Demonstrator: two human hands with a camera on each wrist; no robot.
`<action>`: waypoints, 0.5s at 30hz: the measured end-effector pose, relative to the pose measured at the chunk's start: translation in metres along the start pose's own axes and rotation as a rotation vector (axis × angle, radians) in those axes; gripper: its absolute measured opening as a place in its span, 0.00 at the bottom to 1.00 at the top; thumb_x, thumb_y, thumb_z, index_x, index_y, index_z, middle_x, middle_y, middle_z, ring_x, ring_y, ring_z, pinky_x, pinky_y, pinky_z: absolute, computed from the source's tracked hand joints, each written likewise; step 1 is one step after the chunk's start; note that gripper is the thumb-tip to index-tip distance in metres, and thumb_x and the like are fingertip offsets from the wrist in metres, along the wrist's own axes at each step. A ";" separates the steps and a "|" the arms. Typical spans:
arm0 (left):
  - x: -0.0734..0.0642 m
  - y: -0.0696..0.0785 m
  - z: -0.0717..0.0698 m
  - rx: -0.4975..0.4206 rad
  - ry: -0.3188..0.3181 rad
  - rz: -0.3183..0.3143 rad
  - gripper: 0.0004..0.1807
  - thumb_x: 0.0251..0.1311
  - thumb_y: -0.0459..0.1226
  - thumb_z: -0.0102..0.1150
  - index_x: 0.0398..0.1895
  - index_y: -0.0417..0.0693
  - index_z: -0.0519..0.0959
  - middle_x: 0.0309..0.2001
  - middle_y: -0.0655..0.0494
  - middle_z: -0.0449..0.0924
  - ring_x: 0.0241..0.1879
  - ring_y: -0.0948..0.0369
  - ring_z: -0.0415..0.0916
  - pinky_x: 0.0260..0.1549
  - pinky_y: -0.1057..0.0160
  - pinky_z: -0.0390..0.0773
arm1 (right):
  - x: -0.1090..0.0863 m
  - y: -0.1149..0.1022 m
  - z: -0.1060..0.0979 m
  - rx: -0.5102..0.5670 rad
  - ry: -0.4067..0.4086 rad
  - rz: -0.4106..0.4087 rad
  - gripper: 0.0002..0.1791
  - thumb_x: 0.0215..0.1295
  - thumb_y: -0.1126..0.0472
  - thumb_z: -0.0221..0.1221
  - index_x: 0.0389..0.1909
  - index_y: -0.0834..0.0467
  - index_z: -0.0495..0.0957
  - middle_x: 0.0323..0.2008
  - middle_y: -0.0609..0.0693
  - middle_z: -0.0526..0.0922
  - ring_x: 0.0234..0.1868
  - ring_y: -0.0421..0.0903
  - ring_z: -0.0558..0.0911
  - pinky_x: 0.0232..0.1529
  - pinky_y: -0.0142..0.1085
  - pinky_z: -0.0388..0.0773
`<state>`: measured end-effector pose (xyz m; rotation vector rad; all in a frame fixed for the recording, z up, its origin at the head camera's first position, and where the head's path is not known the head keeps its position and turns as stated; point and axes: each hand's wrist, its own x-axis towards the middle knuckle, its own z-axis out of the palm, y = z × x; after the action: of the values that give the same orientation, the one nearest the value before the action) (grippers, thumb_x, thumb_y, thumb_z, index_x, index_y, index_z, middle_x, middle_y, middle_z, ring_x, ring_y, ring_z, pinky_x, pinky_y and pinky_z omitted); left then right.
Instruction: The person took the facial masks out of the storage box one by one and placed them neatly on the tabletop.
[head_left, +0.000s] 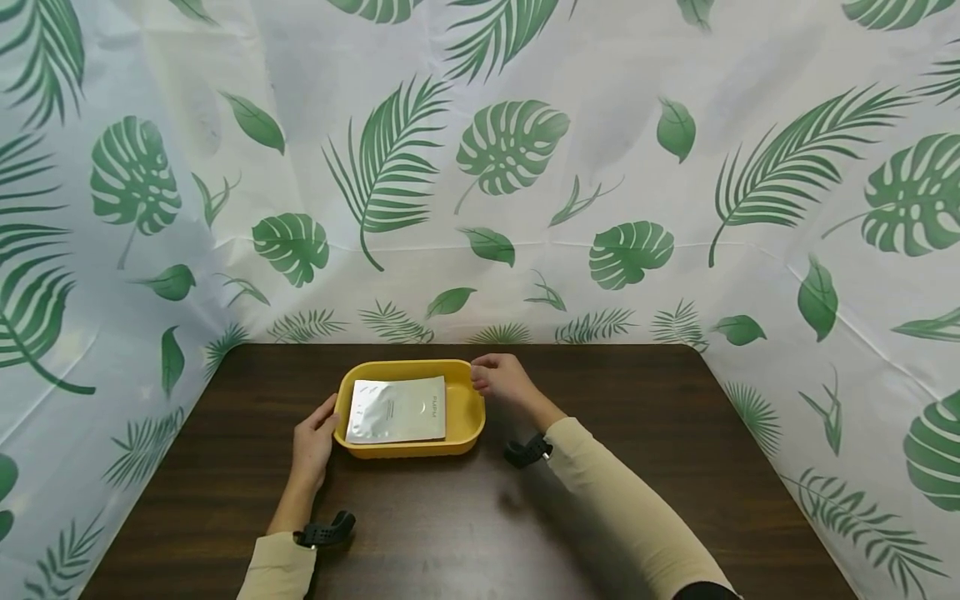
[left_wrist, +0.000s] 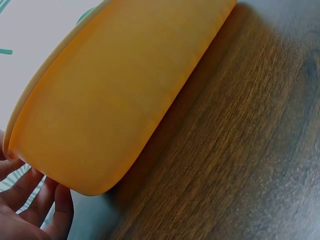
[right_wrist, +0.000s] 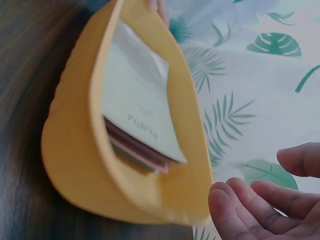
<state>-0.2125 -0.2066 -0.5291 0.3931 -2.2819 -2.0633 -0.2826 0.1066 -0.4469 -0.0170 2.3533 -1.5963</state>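
Observation:
A yellow plastic basket [head_left: 416, 451] with rounded corners sits on the table. Inside lies a stack of flat sachets; the top one is a silvery-white sachet [head_left: 397, 410] with small lettering. Darker and pink edges of other sachets [right_wrist: 140, 150] show beneath it in the right wrist view. My left hand [head_left: 312, 442] grips the basket's left end, its fingers [left_wrist: 62, 210] below the rim on the outside. At the far right corner, my right hand [head_left: 510, 383] is beside the rim, thumb apart from loosely bent fingers [right_wrist: 250, 205], with nothing between them.
The dark wood-grain table [head_left: 420, 533] extends around the basket. Behind and at both sides hangs a white sheet [head_left: 525, 275] printed with green leaves. A black band [head_left: 326, 531] is on the left wrist, and another black band [head_left: 527, 451] is on the right.

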 end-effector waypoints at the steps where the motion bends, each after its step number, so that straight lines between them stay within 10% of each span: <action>1: 0.000 0.000 0.000 0.001 0.000 0.001 0.25 0.74 0.34 0.42 0.73 0.42 0.60 0.74 0.46 0.59 0.73 0.54 0.56 0.68 0.55 0.62 | 0.001 -0.001 0.002 0.008 -0.007 0.003 0.20 0.71 0.59 0.54 0.57 0.67 0.75 0.50 0.65 0.82 0.47 0.56 0.84 0.48 0.43 0.83; 8: -0.001 0.001 0.000 0.026 -0.001 0.002 0.25 0.74 0.35 0.42 0.73 0.43 0.61 0.73 0.46 0.60 0.73 0.54 0.57 0.52 0.82 0.68 | 0.006 -0.009 0.018 0.049 -0.029 0.039 0.18 0.70 0.61 0.54 0.54 0.69 0.77 0.48 0.65 0.82 0.40 0.52 0.85 0.48 0.44 0.83; 15: -0.001 0.000 0.001 0.029 0.003 0.001 0.25 0.75 0.35 0.42 0.73 0.42 0.61 0.74 0.45 0.59 0.73 0.53 0.56 0.62 0.67 0.67 | 0.006 -0.010 0.038 -0.031 -0.020 0.060 0.18 0.70 0.60 0.55 0.53 0.69 0.76 0.45 0.63 0.82 0.45 0.58 0.83 0.47 0.44 0.83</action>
<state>-0.2118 -0.2057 -0.5288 0.3961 -2.3129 -2.0296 -0.2806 0.0672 -0.4517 0.0310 2.3401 -1.5249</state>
